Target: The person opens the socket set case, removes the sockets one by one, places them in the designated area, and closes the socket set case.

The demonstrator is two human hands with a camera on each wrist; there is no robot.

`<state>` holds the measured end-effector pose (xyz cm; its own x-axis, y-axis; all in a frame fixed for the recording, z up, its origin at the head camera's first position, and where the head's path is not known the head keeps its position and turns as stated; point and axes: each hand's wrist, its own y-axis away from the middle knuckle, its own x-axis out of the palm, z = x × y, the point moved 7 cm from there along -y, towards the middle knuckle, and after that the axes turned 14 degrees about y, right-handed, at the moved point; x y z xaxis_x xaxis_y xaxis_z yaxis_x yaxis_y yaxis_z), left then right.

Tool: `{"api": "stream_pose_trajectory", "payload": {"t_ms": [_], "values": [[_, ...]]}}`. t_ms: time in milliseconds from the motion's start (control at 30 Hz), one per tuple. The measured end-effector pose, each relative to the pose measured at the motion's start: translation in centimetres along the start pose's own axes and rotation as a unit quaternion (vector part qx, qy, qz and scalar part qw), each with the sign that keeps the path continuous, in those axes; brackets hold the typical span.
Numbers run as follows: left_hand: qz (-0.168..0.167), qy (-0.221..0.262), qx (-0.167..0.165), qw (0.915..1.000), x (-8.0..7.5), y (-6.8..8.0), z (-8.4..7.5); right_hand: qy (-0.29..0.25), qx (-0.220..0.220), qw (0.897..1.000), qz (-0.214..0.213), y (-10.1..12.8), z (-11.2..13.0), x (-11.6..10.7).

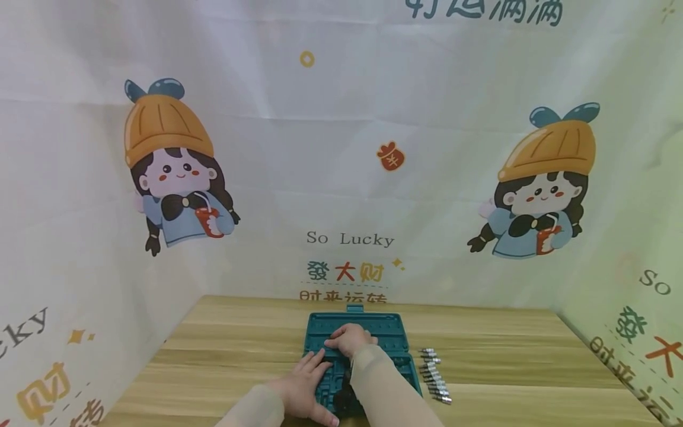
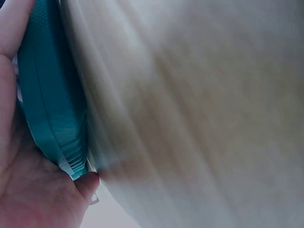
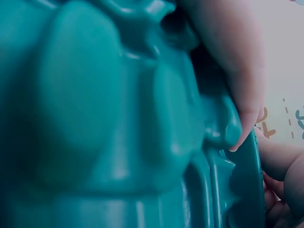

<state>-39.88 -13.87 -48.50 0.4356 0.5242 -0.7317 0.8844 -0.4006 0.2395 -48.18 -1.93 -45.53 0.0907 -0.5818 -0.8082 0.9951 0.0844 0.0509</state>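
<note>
A teal plastic tool case (image 1: 331, 379) lies unfolded on the table, its lid spread away from me. My left hand (image 1: 301, 388) rests along the case's left side with its fingers spread and fairly straight. In the left wrist view the palm and thumb (image 2: 88, 185) lie against the case's outer wall (image 2: 54, 90). Over the middle of the case my right hand (image 1: 352, 339) bends its fingers down near the fold. The right wrist view shows one finger (image 3: 244, 80) reaching to the moulded recesses (image 3: 175, 109); whether it pinches anything is hidden. A dark item (image 1: 344, 402) sits under the right forearm.
Several small silver sockets or bits (image 1: 434, 376) lie in a column right of the case. The wood-grain table (image 1: 501, 362) is bordered by a printed cloth backdrop (image 1: 341, 178) at the back and sides.
</note>
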Motion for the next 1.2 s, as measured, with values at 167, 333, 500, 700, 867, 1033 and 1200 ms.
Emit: {"api": "stream_pose_trajectory", "payload": {"t_ms": [167, 333, 500, 700, 867, 1033, 1200], "values": [[-0.003, -0.033, 0.012, 0.9994, -0.13, 0.20, -0.45, -0.001, 0.009, 1.000, 0.010, -0.10, 0.00, 0.11], [0.001, -0.043, 0.020, 0.9989, -0.01, 0.27, -0.57, -0.006, -0.002, 1.000, 0.020, -0.07, 0.14, 0.16], [0.001, -0.037, 0.021, 0.9991, -0.02, 0.22, -0.49, -0.018, -0.011, 0.999, 0.029, -0.08, 0.33, 0.19], [-0.002, -0.030, 0.020, 0.9994, -0.12, 0.26, -0.55, -0.042, -0.012, 0.999, 0.025, -0.41, 0.27, 0.19], [-0.008, -0.035, 0.026, 0.9990, -0.19, 0.32, -0.65, -0.048, -0.031, 0.998, 0.014, -0.39, 0.54, -0.16], [-0.011, -0.043, 0.033, 0.9985, -0.26, 0.49, -0.87, -0.047, -0.035, 0.998, 0.003, -0.50, 0.54, -0.26], [-0.009, -0.034, 0.032, 0.9989, -0.09, 0.42, -0.78, -0.056, -0.028, 0.998, -0.005, -0.75, 0.11, 0.11]]}}
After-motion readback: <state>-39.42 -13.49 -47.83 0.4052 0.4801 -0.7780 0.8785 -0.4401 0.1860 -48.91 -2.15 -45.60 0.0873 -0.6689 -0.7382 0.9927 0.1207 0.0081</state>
